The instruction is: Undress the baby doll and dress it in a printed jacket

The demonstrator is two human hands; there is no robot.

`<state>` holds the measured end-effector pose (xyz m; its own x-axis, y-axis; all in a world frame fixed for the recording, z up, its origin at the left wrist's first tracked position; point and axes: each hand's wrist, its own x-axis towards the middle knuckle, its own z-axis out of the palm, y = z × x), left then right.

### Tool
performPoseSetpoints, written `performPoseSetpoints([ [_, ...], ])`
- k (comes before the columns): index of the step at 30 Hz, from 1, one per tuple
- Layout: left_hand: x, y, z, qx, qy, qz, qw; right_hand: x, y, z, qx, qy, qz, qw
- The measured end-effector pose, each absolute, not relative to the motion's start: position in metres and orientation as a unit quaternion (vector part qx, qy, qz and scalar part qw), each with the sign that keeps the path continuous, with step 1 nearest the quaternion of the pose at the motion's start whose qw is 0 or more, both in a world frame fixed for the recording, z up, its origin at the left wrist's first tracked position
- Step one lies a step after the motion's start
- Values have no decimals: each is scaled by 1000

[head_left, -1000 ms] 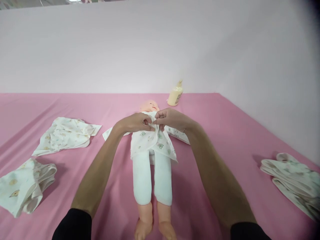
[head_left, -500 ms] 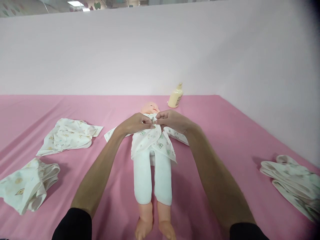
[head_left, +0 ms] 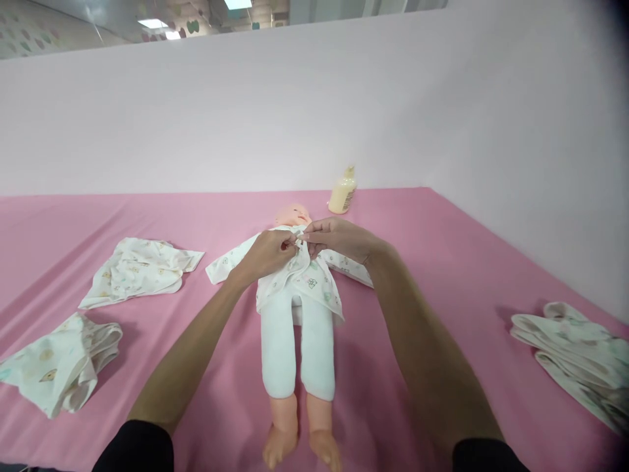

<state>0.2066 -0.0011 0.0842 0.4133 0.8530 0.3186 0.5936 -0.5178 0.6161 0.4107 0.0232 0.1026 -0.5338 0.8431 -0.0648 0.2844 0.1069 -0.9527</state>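
A baby doll [head_left: 279, 438] lies on its back, feet toward me, in white trousers [head_left: 279, 347] and a white printed wrap shirt [head_left: 314, 285]. Both its sleeves stretch out sideways. Over the upper chest my left hand [head_left: 271, 251] is closed, fingertips pinching the shirt's front near the neckline. My right hand [head_left: 339, 237] meets it there from the other side, thumb and fingers also pinched on the shirt. The small bit of cloth or fastening between the fingertips is too small to make out. My hands partly cover the doll's chest and chin.
A pale yellow pump bottle [head_left: 343, 193] stands beyond the doll's head. Printed baby clothes [head_left: 140, 272] and a folded cloth [head_left: 61, 364] lie at left, with another folded cloth [head_left: 572, 357] at right. A white wall [head_left: 216, 118] borders the pink sheet [head_left: 417, 223].
My left hand has turned, its knuckles rolling upward and its fingers curling tighter at the shirt front. My right hand stays nearly in place. The view has tilted up slightly.
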Motion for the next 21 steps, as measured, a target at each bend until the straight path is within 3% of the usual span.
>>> performPoseSetpoints([
  [11,218,-6,57,786,473,398,16,404,15,115,-474,-654,516,286],
  [21,223,-3,46,796,459,391,-55,396,5,123,-487,-654,499,293],
])
